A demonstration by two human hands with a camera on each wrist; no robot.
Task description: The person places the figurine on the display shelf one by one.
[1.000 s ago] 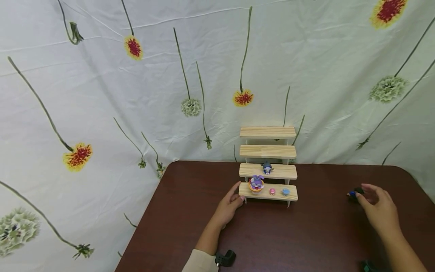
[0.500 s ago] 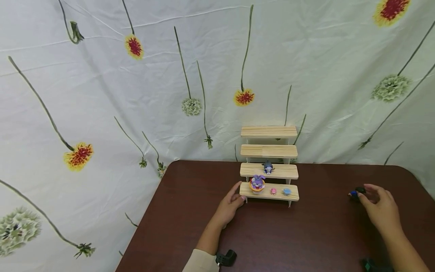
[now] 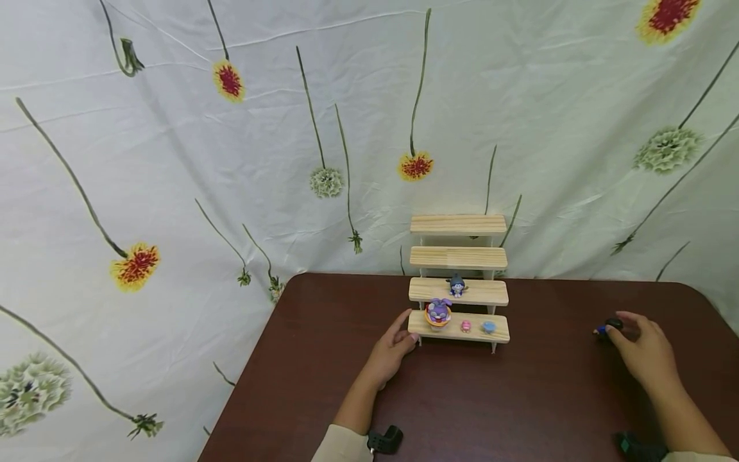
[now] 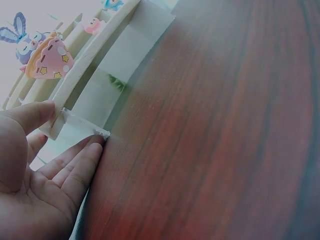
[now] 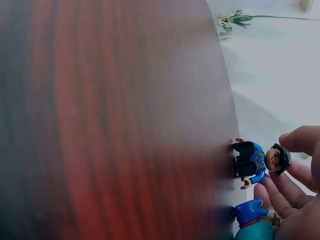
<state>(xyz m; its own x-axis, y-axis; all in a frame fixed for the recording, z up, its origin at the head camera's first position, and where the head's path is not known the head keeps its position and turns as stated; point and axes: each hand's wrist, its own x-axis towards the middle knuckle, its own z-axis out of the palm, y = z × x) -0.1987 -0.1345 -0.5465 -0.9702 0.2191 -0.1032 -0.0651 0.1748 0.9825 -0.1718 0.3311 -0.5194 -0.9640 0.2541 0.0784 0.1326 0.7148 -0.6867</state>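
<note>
One rack (image 3: 458, 258) bearing four toys (image 3: 439, 312); two figures (image 5: 254, 214) to its right
Right hand (image 3: 649, 350) pinches the black-haired, blue-topped figure (image 5: 258, 159) by its head; left hand (image 3: 385, 354) pinches the rack's left end.

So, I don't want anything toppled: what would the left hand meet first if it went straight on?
The wooden stand, at the left end of its bottom step, which the left hand seems to touch. The rabbit-eared figure is just beyond, though depth is unclear.

Beige sleeves (image 3: 342, 444) are showing along the bottom edge; a black wrist device (image 3: 385, 440) is peeking out bottom centre, a green-marked dark one (image 3: 637, 447) lower right.
</note>
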